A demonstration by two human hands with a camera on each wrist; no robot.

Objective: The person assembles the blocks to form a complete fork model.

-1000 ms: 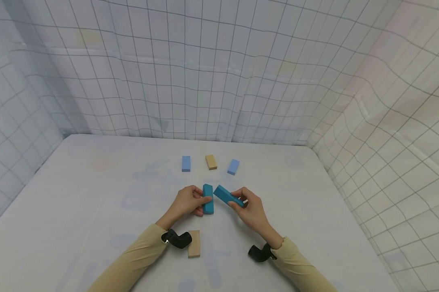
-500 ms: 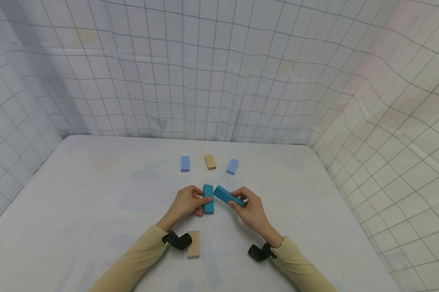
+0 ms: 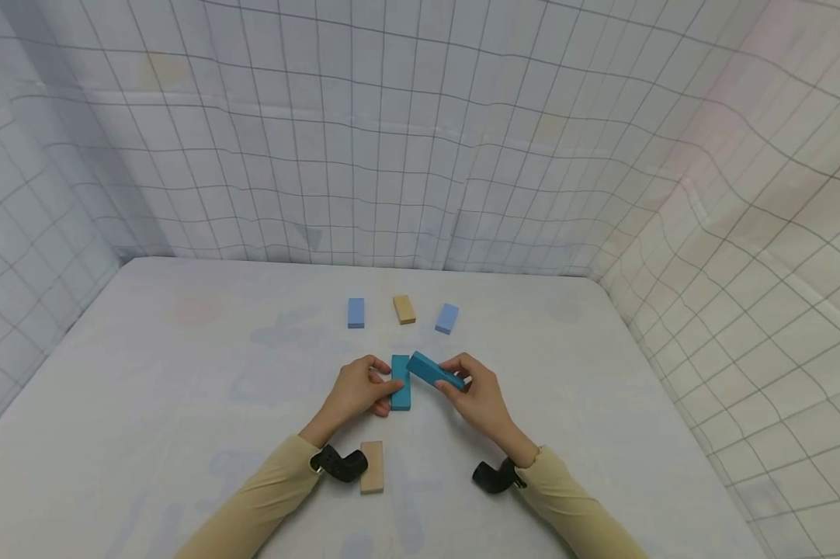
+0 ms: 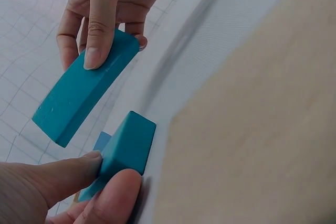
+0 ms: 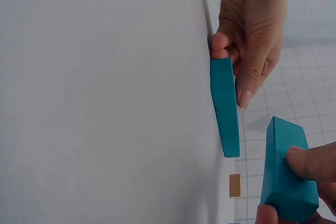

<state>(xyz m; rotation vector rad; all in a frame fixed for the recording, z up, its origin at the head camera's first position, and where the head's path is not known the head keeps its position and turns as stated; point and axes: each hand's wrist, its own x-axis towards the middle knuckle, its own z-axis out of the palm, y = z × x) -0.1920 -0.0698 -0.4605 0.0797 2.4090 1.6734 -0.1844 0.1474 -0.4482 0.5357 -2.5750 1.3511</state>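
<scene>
My left hand (image 3: pixel 355 388) pinches a teal rectangular block (image 3: pixel 400 387) between thumb and fingers, its long side pointing away from me. In the right wrist view this block (image 5: pixel 224 103) hangs just above the cloth. My right hand (image 3: pixel 481 396) grips a second teal block (image 3: pixel 430 369), thumb on one face and fingers behind. That block slants, its far end overlapping the first block's upper right edge in the head view. From the left wrist, a gap shows between the right-hand block (image 4: pixel 79 93) and the left-hand block (image 4: pixel 134 145).
Beyond the hands lie a blue block (image 3: pixel 355 313), a yellow-tan block (image 3: pixel 404 310) and another blue block (image 3: pixel 446 318) on the white cloth-covered table (image 3: pixel 182 373). A light wooden block (image 3: pixel 372 470) lies near my left wrist. Gridded curtains (image 3: pixel 364 155) surround the table.
The right-hand block has shifted slightly up and left, closer over the left-hand block. The left-hand block has turned slightly, hiding its left side. Both hands keep their holds.
</scene>
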